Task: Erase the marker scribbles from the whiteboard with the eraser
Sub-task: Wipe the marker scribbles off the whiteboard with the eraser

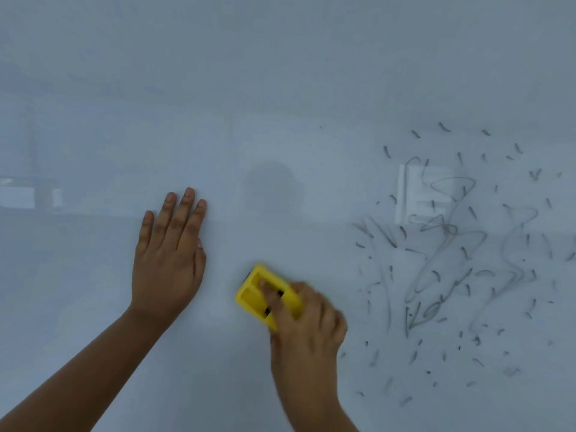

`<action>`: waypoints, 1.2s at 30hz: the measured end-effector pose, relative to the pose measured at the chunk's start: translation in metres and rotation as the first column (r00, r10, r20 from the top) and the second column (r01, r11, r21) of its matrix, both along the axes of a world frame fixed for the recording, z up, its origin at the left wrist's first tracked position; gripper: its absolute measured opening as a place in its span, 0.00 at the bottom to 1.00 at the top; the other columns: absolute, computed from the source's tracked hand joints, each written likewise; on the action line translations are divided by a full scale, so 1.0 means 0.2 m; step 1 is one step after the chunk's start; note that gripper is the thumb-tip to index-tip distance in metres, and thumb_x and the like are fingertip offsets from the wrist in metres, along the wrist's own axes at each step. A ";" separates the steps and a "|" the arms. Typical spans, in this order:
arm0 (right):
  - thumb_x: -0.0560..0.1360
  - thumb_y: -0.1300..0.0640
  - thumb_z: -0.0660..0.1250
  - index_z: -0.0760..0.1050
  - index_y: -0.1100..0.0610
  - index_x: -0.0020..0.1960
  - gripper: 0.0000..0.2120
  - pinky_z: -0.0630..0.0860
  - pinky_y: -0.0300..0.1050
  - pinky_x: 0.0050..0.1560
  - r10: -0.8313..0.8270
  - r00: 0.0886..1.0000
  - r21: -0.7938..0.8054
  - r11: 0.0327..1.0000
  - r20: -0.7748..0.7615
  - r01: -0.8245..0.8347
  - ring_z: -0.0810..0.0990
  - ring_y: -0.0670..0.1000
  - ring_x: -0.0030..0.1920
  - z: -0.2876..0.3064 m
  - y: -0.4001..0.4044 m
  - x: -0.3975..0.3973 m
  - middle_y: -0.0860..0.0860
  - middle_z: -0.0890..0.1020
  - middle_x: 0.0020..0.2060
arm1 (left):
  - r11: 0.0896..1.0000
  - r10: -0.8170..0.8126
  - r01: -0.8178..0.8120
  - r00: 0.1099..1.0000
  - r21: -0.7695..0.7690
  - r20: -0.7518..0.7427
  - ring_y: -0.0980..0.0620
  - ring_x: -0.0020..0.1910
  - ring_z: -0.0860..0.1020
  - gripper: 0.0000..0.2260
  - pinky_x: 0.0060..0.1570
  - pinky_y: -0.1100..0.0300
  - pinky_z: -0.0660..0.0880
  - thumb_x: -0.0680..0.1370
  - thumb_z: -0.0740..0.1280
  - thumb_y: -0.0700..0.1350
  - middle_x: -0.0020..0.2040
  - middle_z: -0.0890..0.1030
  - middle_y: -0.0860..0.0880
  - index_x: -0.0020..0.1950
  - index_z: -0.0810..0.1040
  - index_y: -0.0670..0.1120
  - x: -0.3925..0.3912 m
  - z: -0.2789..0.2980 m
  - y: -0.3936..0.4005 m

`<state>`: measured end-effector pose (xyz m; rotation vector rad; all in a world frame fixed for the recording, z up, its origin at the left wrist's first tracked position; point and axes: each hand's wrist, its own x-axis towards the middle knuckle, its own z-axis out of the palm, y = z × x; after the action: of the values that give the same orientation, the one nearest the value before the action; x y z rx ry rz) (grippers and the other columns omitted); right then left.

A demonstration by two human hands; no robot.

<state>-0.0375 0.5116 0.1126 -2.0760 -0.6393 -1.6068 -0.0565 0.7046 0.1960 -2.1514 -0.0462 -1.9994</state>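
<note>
The whiteboard fills the whole view. Dark marker scribbles, loops and many short dashes, cover its right part. My right hand grips a yellow eraser pressed flat on the board at lower centre, left of the scribbles; the hand and eraser are blurred. My left hand lies flat on the board further left, fingers spread slightly and pointing up, holding nothing.
The board's left and upper areas show only faint reflections, including a dim round shadow at centre and a pale rectangular reflection behind the scribbles. No board edge or other object is in view.
</note>
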 end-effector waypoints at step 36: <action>0.59 0.48 0.63 0.66 0.40 0.64 0.32 0.77 0.52 0.38 0.090 0.968 0.274 0.962 -0.234 -0.023 0.79 0.61 0.40 -0.34 -0.48 0.10 0.57 0.79 0.49 | 0.996 -0.043 0.043 0.999 -0.079 0.009 0.54 0.79 0.47 0.25 0.77 0.52 0.43 0.79 0.52 0.41 0.76 0.63 0.40 0.77 0.60 0.41 -0.01 -0.05 -0.03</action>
<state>-0.0169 0.4164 0.0446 -1.9895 -0.3683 -1.2957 -0.0576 0.6985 0.1860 -2.2115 -0.0824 -2.0624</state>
